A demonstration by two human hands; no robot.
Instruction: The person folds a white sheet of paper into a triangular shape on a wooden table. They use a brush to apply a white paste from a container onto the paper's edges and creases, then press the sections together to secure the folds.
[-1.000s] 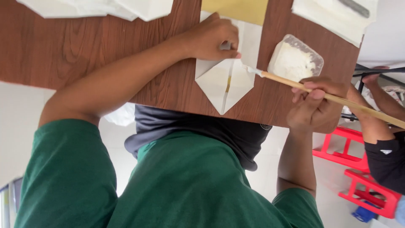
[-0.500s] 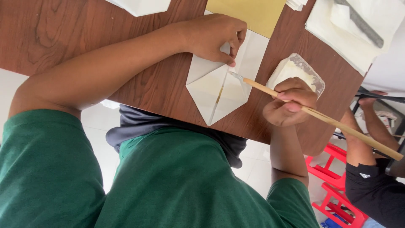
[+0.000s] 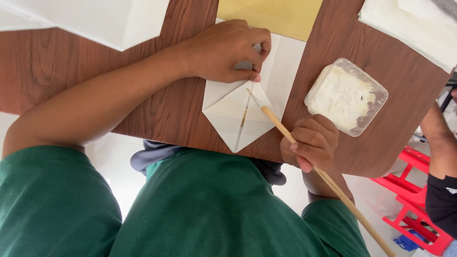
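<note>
While the brown table [image 3: 71, 62] carries the folded white paper [image 3: 233, 114], my left hand [image 3: 223, 50] pins its top edge; thin and limp, it creases easily, so I'd judge edges safest. My right hand [image 3: 312, 145] grips the wooden brush [image 3: 276, 123].

The person is wearing a green short-sleeved shirt [image 3: 204, 214], with dark grey cloth [image 3: 157, 154] showing at twelve o'clock of it; forearms bare

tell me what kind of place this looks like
Probably a craft or paper-folding workspace: a wooden table holds folded white paper, a tub of paste and a thin brush, with red plastic stools beside it.
</note>
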